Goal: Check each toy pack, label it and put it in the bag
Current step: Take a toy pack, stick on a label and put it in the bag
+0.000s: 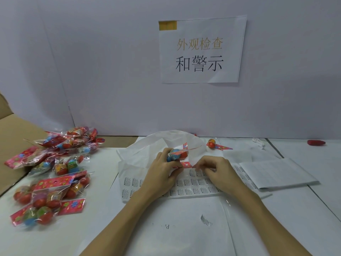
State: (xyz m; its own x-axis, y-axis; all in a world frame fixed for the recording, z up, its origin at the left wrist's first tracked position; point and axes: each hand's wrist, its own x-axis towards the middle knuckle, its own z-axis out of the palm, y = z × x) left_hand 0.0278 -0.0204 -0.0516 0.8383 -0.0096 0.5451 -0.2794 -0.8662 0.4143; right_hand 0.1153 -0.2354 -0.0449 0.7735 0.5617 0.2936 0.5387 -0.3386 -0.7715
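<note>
From the head camera, both hands met just in front of the white bag (158,145), whose mouth lay open toward the person. The left hand (162,169) was clamped around a toy pack (177,154), holding it just above the sheet of warning labels (191,189) with its red header strip (186,165) turned toward the right hand (212,169). The right hand's fingertips (198,166) were pinched together at the end of that strip, probably pressing on or peeling a label, though the label itself was too small to make out. Holding the pack low over the sheet kept labels within easy reach. A heap of unchecked packs (53,174) waited on the surface (88,233) to the left, near a cardboard box (11,130). A single pack (214,145) lay behind the bag, apart from the rest.
</note>
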